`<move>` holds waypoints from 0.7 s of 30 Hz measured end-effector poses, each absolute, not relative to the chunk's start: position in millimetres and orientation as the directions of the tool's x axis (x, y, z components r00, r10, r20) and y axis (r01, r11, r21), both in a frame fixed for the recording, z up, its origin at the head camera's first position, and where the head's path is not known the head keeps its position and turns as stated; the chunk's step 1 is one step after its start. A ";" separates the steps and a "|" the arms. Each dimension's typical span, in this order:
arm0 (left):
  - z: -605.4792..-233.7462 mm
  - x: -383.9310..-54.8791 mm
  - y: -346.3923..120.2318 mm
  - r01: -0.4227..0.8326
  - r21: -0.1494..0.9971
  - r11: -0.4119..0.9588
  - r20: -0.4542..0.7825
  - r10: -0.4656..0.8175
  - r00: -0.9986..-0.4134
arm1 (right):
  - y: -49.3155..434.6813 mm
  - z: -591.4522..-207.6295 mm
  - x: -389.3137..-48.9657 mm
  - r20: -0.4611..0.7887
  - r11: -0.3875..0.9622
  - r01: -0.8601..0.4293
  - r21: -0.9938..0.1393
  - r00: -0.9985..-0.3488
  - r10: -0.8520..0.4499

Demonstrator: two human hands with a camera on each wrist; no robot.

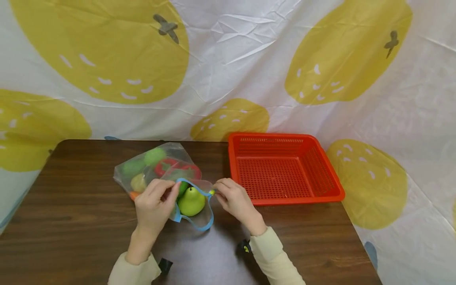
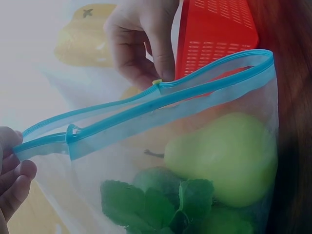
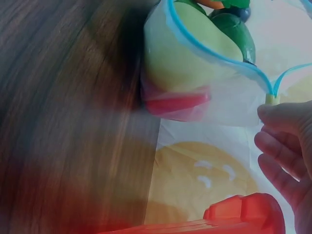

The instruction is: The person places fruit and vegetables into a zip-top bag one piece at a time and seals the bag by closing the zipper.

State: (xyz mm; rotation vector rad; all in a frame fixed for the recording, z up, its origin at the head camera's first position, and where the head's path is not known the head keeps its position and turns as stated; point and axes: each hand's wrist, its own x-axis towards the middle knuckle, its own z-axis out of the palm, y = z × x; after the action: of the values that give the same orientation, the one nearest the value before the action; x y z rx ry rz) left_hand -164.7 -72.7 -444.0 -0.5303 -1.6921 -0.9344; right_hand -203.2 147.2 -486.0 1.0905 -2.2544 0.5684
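Note:
A translucent zip bag (image 1: pixel 124 168) with a blue rim lies on the table, filled with toy fruit and vegetables. Its mouth gapes toward me, and a green pear (image 1: pixel 192 202) shows just inside. My left hand (image 1: pixel 153 202) pinches one end of the blue rim (image 2: pixel 146 105) between thumb and fingers. At the other side my right hand (image 1: pixel 235 198) pinches the small yellow zip slider (image 3: pixel 271 99). In the left wrist view green leaves (image 2: pixel 151 204) lie below the pear. The right wrist view shows a dark green vegetable (image 3: pixel 234 36) and something red (image 3: pixel 178 103) inside the bag.
A red plastic basket (image 1: pixel 285 201) with perforated walls stands right of the bag, at the back of the brown wooden table (image 1: pixel 71 221). Behind the table hangs a white cloth (image 1: pixel 228 79) printed with yellow fruit.

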 end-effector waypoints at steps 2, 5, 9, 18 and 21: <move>-443.9 -164.5 -73.3 0.738 0.320 0.594 0.941 -0.108 -0.322 | 147.1 -486.7 -204.4 0.641 0.573 -0.812 -0.113 -0.500 -0.582; -444.2 -164.4 -74.2 0.737 0.322 0.594 0.940 -0.107 -0.325 | 146.9 -487.6 -206.0 0.632 0.551 -0.828 -0.102 -0.482 -0.607; -444.9 -164.3 -75.1 0.736 0.320 0.596 0.941 -0.107 -0.322 | 146.9 -487.8 -208.7 0.622 0.517 -0.852 -0.083 -0.449 -0.641; -441.2 -164.5 -79.0 0.727 0.316 0.610 0.944 -0.127 -0.304 | 150.6 -476.6 -216.0 0.640 0.479 -0.878 -0.026 -0.382 -0.666; -438.8 -164.2 -81.4 0.722 0.320 0.613 0.944 -0.139 -0.300 | 152.3 -469.6 -217.9 0.649 0.473 -0.880 -0.030 -0.377 -0.661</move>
State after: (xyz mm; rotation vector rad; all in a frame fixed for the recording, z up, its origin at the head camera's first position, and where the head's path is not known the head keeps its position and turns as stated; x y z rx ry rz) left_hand -164.2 -81.4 -438.8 -0.4876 -1.6689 -0.9172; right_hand -217.9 152.3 -469.6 1.2726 -2.1557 0.5055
